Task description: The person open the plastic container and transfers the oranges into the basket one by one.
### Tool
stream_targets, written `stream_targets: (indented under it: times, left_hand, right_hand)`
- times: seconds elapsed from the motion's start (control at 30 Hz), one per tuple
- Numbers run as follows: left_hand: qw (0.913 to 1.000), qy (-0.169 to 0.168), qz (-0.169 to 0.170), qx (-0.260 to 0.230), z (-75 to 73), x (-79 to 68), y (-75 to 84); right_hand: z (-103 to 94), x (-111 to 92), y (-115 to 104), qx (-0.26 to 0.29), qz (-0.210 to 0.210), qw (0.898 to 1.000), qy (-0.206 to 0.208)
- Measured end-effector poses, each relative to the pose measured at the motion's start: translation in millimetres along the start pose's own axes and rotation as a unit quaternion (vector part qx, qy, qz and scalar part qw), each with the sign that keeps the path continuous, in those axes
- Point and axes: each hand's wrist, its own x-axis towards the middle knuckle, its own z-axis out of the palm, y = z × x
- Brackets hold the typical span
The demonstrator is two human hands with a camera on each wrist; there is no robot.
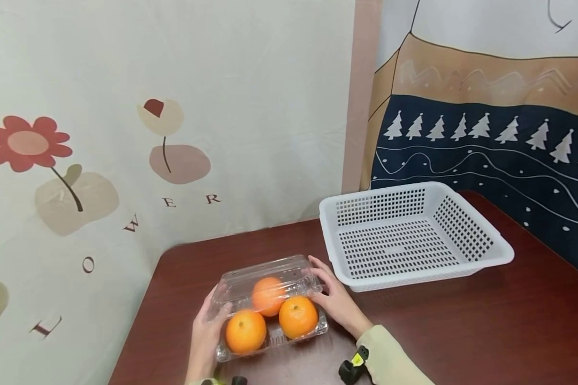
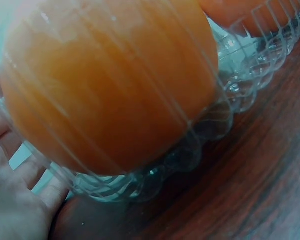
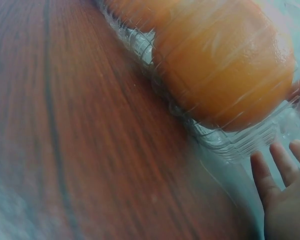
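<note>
The container (image 1: pixel 238 293) is glossy plastic — the basket (image 1: pixel 395 248) duller plastic, the table (image 1: pixel 438 326) wood-grained.

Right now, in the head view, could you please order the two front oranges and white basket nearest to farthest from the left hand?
1. Left front orange, beside the left hand
2. Right front orange, farther right
3. White basket, back right

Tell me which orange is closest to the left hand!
The front-left orange: it sits just beside the left hand, while the back orange and front-right orange lie farther from that hand.
</note>
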Motion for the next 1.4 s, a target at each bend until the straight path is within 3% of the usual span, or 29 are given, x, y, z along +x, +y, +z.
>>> stream_targets:
  times: [0.47,0.83,1.17,1.4]
  left_hand:
    - [0.9998,-0.006,0.005,0.017,1.2,1.3,2.7]
    - [0.9998,-0.009,-0.012,0.016,1.0,0.8,2.9]
    - [0.9999,-0.012,-0.003,0.004,0.6,1.5,1.2]
    - [0.9995,-0.007,-0.022,0.019,-0.6,1.4,0.3]
  right_hand:
    - [1.9,5.5,37.1,0.005,-0.010,1.000,-0.019]
    - [2.0,4.7,37.3,0.006,-0.007,1.000,-0.026]
    - [2.1,5.8,36.3,-0.005,-0.019,0.999,-0.027]
    - [3.0,5.1,32.4,0.002,0.004,1.000,-0.026]
